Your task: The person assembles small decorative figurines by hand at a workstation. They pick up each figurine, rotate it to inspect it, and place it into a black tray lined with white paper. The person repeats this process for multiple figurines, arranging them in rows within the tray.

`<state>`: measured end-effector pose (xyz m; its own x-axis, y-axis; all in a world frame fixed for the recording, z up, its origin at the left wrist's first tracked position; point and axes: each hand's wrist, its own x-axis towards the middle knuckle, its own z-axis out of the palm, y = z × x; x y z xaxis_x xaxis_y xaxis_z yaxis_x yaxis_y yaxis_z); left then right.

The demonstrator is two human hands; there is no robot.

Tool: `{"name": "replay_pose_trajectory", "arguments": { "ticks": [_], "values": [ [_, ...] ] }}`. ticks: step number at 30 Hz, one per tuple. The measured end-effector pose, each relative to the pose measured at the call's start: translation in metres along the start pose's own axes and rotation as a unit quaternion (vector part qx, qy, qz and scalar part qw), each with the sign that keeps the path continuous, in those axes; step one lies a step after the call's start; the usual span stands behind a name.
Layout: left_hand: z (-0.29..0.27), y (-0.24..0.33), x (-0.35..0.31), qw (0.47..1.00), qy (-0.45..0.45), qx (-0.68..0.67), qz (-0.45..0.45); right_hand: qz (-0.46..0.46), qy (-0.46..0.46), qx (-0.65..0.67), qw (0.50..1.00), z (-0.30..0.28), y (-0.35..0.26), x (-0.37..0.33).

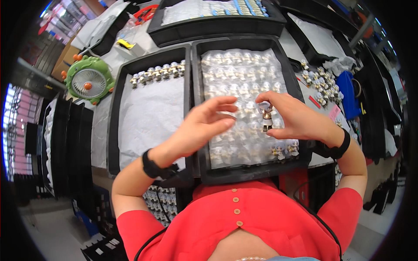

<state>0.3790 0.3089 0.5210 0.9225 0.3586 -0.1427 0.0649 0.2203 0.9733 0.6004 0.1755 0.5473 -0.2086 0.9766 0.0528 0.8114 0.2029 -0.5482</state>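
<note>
The small figurine [267,117] stands roughly upright above the right tray [244,175], pinched by the right hand [300,117]: forefinger at its pale head, thumb down by its dark feet, so this grip is closed on it from end to end. The left hand [207,124] is beside it over the same tray, its grip spread and holding nothing, thumb and fingers well parted. Beneath, rows of similar pieces [241,89] show hazily through a translucent sheet, with two clearer ones [285,150] at the near right corner. The left tray [114,113] has a single row of figures [159,71] along the far end of its white paper [150,111], and a loose heap [322,85] lies on the worktop [101,137] to the right. The figurine looks light and stiff, probably moulded plastic, so it should need little force; a smooth, rounded head could slip or twist under a single fingertip. Its slim legs and any fine painted detail (too small to make out here) are likely the fragile parts. The torso, taken from both sides, would seem the safest hold, with the head a sturdy second choice.
</note>
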Motion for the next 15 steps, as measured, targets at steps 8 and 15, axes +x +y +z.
{"name": "replay_pose_trajectory", "arguments": {
  "ticks": [8, 15],
  "values": [
    [0.025, -0.01, -0.004, 0.984, 0.107, -0.111, 0.094, -0.163, 0.099, 0.08, 0.978, 0.022, -0.013, 0.04],
    [0.014, -0.023, -0.004, 0.968, 0.164, -0.15, 0.12, -0.156, 0.141, 0.145, 0.967, 0.038, -0.013, 0.059]
  ]
}}
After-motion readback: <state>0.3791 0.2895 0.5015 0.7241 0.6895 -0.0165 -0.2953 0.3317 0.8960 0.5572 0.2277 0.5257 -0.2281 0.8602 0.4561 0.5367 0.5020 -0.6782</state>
